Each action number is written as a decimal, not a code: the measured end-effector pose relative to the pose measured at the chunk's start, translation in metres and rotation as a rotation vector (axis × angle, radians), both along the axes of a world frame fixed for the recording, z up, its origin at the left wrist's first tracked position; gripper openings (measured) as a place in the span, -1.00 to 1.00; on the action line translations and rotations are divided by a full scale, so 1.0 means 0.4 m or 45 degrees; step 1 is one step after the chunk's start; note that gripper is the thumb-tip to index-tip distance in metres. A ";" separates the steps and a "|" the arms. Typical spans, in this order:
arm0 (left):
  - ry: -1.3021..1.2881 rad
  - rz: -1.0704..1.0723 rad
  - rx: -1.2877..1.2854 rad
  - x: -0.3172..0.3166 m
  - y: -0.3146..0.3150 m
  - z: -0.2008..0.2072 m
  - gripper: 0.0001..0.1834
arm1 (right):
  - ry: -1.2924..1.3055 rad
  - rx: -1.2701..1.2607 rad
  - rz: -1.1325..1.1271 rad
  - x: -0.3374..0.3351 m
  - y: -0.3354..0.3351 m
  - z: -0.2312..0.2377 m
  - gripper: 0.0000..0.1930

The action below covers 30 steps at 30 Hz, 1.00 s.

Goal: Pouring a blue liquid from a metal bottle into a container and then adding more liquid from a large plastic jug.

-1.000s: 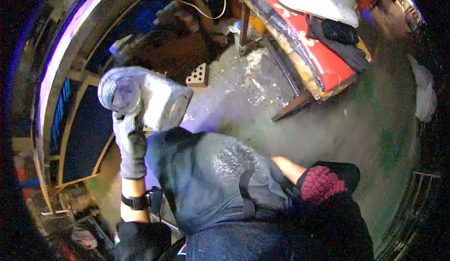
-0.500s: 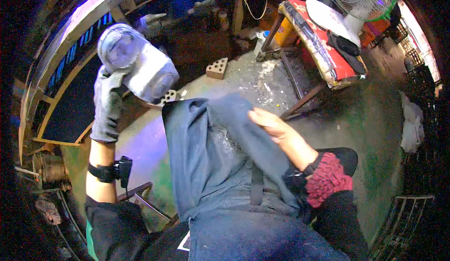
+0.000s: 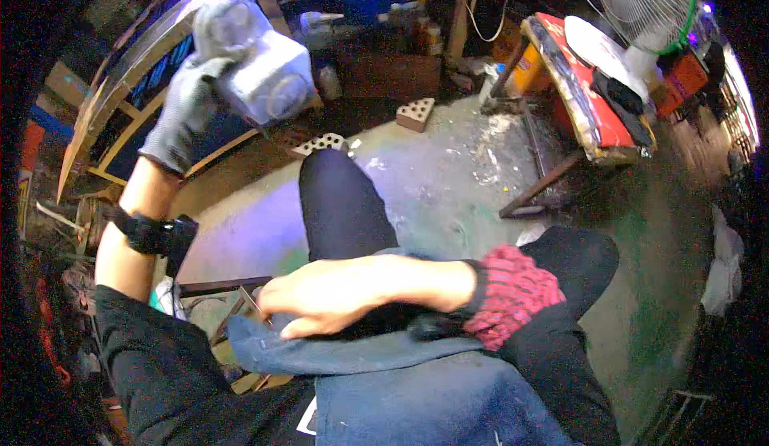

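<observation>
Raised at the upper left, my left hand (image 3: pixel 188 106) wears a grey knit glove and is closed on a whitish block with round raised faces (image 3: pixel 268 82); its exact kind I cannot make out. Across my lap reaches my bare right hand (image 3: pixel 328 298), slightly blurred, its fingers curled down at the bunched edge of a blue denim apron (image 3: pixel 416 402). The fingertips are partly hidden, but the cloth appears gripped in them. A red-and-black knit cuff (image 3: pixel 517 294) sits on the right wrist, and a black strap with a small box (image 3: pixel 152 234) on the left.
Two perforated bricks, one grey (image 3: pixel 320 144) and one brown (image 3: pixel 416 115), lie on the concrete floor (image 3: pixel 448 182). To the right stands a low table with a red top (image 3: pixel 561 70), near a green-rimmed fan (image 3: pixel 645 6). A wooden frame (image 3: pixel 120 126) curves along the left.
My right hand has swept left and toward me with the apron, which now lies folded at my lap and bares my black-trousered leg. My left hand has risen slightly with the whitish block.
</observation>
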<state>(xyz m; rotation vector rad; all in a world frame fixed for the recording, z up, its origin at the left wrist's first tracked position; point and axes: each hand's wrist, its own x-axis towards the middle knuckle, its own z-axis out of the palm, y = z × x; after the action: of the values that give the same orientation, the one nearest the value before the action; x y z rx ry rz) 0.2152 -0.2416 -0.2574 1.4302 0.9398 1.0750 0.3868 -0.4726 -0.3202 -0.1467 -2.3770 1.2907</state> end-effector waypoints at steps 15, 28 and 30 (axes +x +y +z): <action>0.105 -0.415 -0.223 0.442 0.560 -0.674 -0.62 | -0.055 -1.116 -1.457 0.777 0.379 -0.541 -0.77; 0.191 -0.106 -0.402 0.642 0.706 -1.310 -0.44 | -0.530 -0.693 -1.986 1.124 0.901 -0.995 -0.73; 0.343 -0.142 -0.426 0.629 0.716 -1.375 -0.48 | -0.616 -0.217 -2.036 1.192 1.076 -1.030 -0.72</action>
<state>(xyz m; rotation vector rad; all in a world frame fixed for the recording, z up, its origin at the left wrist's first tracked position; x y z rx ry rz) 0.4669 0.0450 -0.8076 1.3467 1.1564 0.6163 0.8638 -0.0421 -0.7323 -2.0290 -1.4591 0.5667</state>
